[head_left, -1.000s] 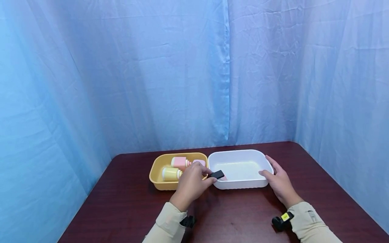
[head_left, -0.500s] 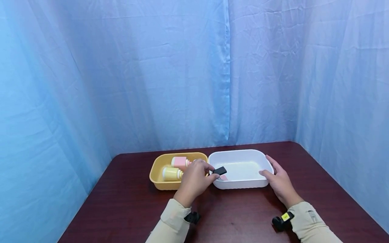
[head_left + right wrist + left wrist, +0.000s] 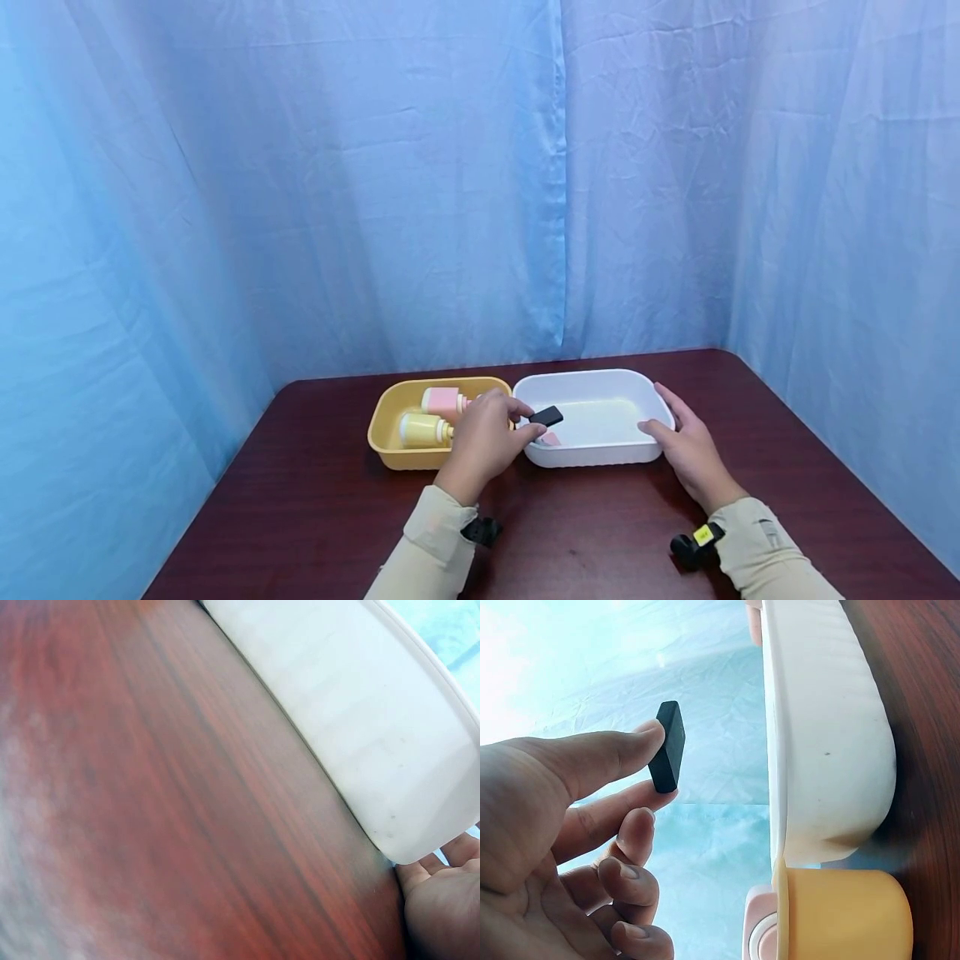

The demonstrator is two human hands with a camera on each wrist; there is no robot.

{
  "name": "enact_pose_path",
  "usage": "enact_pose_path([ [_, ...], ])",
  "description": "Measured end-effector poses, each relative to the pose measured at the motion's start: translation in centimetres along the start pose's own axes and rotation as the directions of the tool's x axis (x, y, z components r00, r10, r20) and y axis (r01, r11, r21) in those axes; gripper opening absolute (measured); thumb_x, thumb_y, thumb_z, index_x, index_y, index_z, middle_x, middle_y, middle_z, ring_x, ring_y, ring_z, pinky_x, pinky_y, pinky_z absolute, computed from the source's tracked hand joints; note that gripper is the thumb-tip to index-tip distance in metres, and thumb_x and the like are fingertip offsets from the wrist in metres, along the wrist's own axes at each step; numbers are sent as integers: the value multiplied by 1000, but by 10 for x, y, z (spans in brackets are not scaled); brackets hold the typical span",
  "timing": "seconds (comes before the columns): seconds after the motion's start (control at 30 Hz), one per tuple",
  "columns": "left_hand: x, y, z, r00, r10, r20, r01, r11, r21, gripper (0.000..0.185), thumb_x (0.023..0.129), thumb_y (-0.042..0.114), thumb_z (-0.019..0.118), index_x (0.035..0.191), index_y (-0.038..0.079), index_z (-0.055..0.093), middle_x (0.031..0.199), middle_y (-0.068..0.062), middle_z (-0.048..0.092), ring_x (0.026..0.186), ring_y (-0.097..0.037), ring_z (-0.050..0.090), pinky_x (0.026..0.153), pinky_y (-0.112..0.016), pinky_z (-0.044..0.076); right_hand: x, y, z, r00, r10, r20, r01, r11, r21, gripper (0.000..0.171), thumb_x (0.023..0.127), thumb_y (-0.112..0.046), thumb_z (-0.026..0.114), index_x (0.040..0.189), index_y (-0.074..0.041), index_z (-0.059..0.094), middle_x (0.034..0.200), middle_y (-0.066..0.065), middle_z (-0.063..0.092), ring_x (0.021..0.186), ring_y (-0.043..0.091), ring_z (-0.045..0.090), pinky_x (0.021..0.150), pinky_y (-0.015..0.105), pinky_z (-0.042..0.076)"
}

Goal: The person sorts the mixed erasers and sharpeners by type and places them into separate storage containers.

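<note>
My left hand (image 3: 486, 437) pinches a small flat black block (image 3: 547, 417) between thumb and forefinger. In the left wrist view the black block (image 3: 673, 748) stands above the rim level of the trays, and the other fingers curl loosely below it. The white tray (image 3: 596, 455) lies under and to the right of that hand. A small pink piece (image 3: 552, 438) shows at its near left corner. At the tray's right end my right hand (image 3: 696, 454) grips the wall, thumb over the rim and fingers outside; the right wrist view shows only part of this hand.
A yellow tray (image 3: 412, 458) touches the white tray's left side. In it lie a pink bottle-shaped thing (image 3: 442, 401) and a yellow one (image 3: 422, 429); my left hand hides its right part. Blue curtains (image 3: 450, 208) hang behind the dark red wooden table (image 3: 315, 500).
My left hand has moved slightly right with the black block, which has risen a little and now sits farther over the white tray. The right hand and both trays have stayed in place.
</note>
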State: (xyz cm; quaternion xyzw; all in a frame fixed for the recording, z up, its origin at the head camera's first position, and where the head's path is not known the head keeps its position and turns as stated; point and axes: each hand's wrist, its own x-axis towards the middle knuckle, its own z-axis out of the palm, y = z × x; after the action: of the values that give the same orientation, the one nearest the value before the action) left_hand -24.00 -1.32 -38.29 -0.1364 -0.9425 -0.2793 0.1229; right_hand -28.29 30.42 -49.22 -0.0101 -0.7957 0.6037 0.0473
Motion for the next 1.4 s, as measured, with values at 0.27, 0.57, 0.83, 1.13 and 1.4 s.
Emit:
enact_pose_path([
  [0.27, 5, 5, 2, 1000, -10, 9, 11, 999, -52, 26, 83, 42, 86, 100, 22, 85, 91, 4, 65, 80, -9, 55, 67, -26, 44, 0, -1, -1, 1000, -3, -3, 3, 1000, 2, 82, 101, -21, 64, 168, -24, 16, 173, 9, 18, 155, 31, 26, 99, 11, 42],
  [0.57, 8, 9, 4, 1000, 13, 5, -13, 995, -97, 24, 83, 40, 87, 99, 22, 85, 93, 5, 67, 81, -9, 57, 67, -26, 46, -1, -5, 2, 1000, 6, -8, -6, 1000, -12, 81, 101, -22, 64, 168, -24, 16, 173, 8, 19, 155, 30, 27, 109, 23, 42],
  [0.83, 10, 13, 9, 1000, 26, -8, -27, 995, -98, 24, 84, 39, 86, 98, 20, 85, 93, 5, 66, 82, -9, 57, 69, -26, 46, -1, -4, 2, 1000, 10, -13, -10, 1000, -8, 82, 101, -22, 64, 168, -25, 16, 173, 8, 20, 154, 30, 27, 110, 24, 42],
  [1.13, 10, 8, 13, 1000, -6, -14, 5, 998, -58, 22, 83, 38, 87, 97, 21, 85, 92, 6, 65, 82, -8, 56, 69, -27, 45, -4, -3, 0, 1000, -15, -10, 15, 1000, -13, 81, 102, -25, 64, 167, -24, 17, 173, 9, 20, 154, 32, 28, 93, 8, 41],
  [1.4, 11, 4, 15, 1000, -12, -22, 11, 999, -48, 22, 83, 38, 87, 98, 21, 85, 92, 6, 66, 84, -8, 56, 69, -26, 46, -3, -3, 0, 1000, -7, -13, 7, 1000, -25, 81, 102, -23, 63, 168, -21, 16, 173, 11, 19, 154, 35, 29, 90, 6, 42],
])
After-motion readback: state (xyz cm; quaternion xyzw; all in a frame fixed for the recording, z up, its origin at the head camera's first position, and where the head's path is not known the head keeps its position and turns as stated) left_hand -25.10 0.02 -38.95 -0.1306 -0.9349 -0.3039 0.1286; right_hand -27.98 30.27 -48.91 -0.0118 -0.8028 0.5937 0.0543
